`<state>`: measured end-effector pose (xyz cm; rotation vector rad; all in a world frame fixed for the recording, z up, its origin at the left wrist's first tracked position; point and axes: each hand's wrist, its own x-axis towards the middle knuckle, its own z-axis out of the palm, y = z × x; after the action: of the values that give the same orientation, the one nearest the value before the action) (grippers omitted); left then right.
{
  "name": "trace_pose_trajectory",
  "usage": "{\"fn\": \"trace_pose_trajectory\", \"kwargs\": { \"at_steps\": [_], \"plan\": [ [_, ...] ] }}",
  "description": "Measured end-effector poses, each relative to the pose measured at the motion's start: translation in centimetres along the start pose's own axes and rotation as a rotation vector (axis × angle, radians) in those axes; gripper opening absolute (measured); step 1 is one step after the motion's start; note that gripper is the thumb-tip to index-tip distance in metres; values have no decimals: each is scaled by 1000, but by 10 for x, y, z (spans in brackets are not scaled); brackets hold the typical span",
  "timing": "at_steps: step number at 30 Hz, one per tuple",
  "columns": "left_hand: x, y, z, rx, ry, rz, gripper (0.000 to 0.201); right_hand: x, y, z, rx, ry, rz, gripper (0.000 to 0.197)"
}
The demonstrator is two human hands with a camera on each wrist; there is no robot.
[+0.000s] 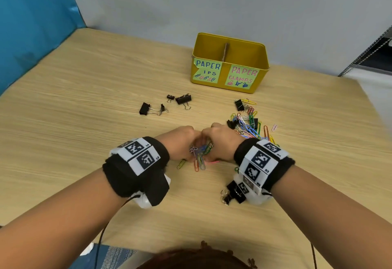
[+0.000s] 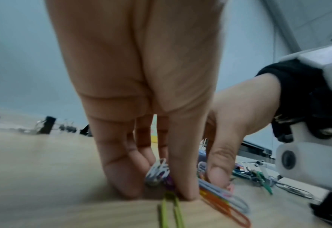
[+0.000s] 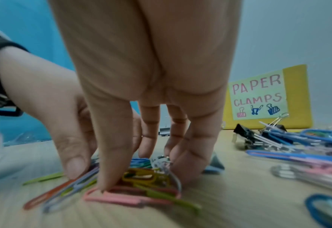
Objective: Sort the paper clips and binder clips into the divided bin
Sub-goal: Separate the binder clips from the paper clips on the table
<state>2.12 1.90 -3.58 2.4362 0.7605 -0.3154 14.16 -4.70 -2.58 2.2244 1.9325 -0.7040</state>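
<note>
Both hands meet at the table's middle over a bunch of coloured paper clips (image 1: 200,155). My left hand (image 1: 186,143) pinches the bunch (image 2: 159,172) between thumb and fingertips, down on the wood. My right hand (image 1: 214,143) grips it from the other side, its thumb pressing a pink clip (image 3: 122,197) and a yellow one (image 3: 141,177). A few clips stick out toward me. The yellow divided bin (image 1: 246,56) stands behind, labelled for paper clips on the left and "PAPER CLAMPS" (image 3: 258,95) on the right. Its inside is hidden.
A mixed pile of paper clips and black binder clips (image 1: 248,124) lies right of the hands. Several black binder clips (image 1: 183,99) (image 1: 145,108) sit left of the bin's front. Another binder clip (image 1: 233,193) lies under my right wrist. A blue sheet hangs at far left.
</note>
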Motion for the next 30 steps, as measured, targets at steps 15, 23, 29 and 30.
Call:
{"fn": "trace_pose_trajectory", "kwargs": {
  "at_steps": [15, 23, 29, 30],
  "plan": [
    [20, -20, -10, -143, -185, -96, 27, 14, 22, -8, -3, -5, -8, 22],
    [34, -26, -42, -408, -73, -19, 26, 25, 41, -36, 528, 27, 75, 12],
    [65, -16, -111, -586, 367, -22, 24, 60, 51, -107, 1186, 366, 85, 18],
    [72, -13, -122, -589, 461, -34, 26, 70, 51, -119, 1223, 448, 94, 21]
  ]
}}
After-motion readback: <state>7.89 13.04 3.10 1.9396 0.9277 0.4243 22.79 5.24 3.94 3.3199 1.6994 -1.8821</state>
